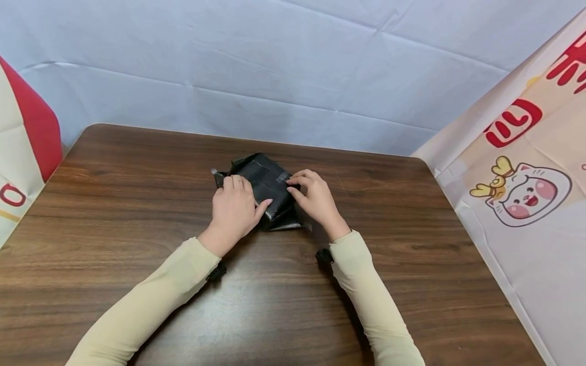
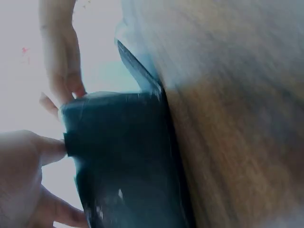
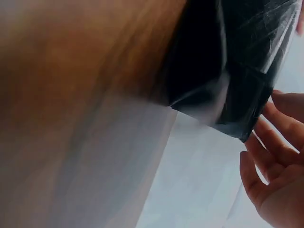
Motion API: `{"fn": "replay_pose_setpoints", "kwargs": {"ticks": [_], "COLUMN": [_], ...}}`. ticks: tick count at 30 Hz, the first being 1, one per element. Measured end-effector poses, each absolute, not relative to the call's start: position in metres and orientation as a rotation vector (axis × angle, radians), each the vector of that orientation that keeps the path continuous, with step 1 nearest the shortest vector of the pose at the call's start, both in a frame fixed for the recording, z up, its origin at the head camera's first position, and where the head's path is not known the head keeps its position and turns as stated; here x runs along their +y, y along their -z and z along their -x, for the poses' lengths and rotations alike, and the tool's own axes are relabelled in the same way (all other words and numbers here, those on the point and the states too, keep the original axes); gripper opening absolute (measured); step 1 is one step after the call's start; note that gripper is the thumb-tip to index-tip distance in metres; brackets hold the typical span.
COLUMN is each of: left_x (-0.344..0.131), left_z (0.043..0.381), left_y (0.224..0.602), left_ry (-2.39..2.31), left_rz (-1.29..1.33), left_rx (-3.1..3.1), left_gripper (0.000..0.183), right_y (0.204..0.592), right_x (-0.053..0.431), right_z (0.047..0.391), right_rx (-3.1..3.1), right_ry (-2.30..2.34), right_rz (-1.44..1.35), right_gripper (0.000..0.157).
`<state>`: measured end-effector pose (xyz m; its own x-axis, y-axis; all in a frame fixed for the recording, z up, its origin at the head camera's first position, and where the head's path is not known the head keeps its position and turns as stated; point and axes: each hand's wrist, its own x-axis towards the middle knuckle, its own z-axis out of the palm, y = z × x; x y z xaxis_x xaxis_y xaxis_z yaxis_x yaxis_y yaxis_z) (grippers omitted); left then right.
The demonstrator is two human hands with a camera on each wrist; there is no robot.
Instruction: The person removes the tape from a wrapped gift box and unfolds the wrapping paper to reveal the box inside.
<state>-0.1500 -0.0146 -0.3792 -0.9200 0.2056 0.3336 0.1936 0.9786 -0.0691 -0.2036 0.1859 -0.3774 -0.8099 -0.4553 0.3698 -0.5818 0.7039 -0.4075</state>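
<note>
A black plastic-wrapped package (image 1: 267, 178), with loose folded flaps at its ends, lies on the wooden table. My left hand (image 1: 232, 208) rests on the package's left part, its thumb stretched along the near side. In the left wrist view, the thumb and a finger of that hand (image 2: 23, 180) touch the top of the package (image 2: 123, 152). At the right end, the fingertips of my right hand (image 1: 316, 198) touch the wrap beside a shiny strip of tape (image 1: 282, 177). The right wrist view has this hand's (image 3: 280, 171) fingers spread against the package's edge (image 3: 247, 80).
The brown wood-grain table (image 1: 137, 203) reaches a pale cloth backdrop (image 1: 229, 76) behind it. A printed banner (image 1: 526, 198) hangs on the right, and a red and white one (image 1: 32, 122) on the left. Black bands (image 1: 217, 272) sit at both wrists.
</note>
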Motion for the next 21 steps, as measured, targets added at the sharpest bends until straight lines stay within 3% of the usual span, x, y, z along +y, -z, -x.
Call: {"fn": "replay_pose_setpoints", "kwargs": {"ticks": [11,17,21], "left_x": [-0.026,-0.028,-0.028], "left_z": [0.171,0.199,0.205], "left_y": [0.376,0.377,0.382], "left_ry": [-0.009,0.143,0.225], "left_rz": [0.457,0.818,0.907], "left_rx": [-2.615,-2.829,-2.931], "left_gripper": [0.037,0.049,0.058], "right_y": [0.380,0.382,0.380], "right_x": [0.174,0.175,0.175], "right_z": [0.227,0.231,0.234], "right_rx": [-2.670,-2.669,-2.678], "right_ry": [-1.007,-1.043,-1.040], "right_rz": [-0.694,-0.671,-0.673], "right_gripper": [0.016,0.014,0.014]}}
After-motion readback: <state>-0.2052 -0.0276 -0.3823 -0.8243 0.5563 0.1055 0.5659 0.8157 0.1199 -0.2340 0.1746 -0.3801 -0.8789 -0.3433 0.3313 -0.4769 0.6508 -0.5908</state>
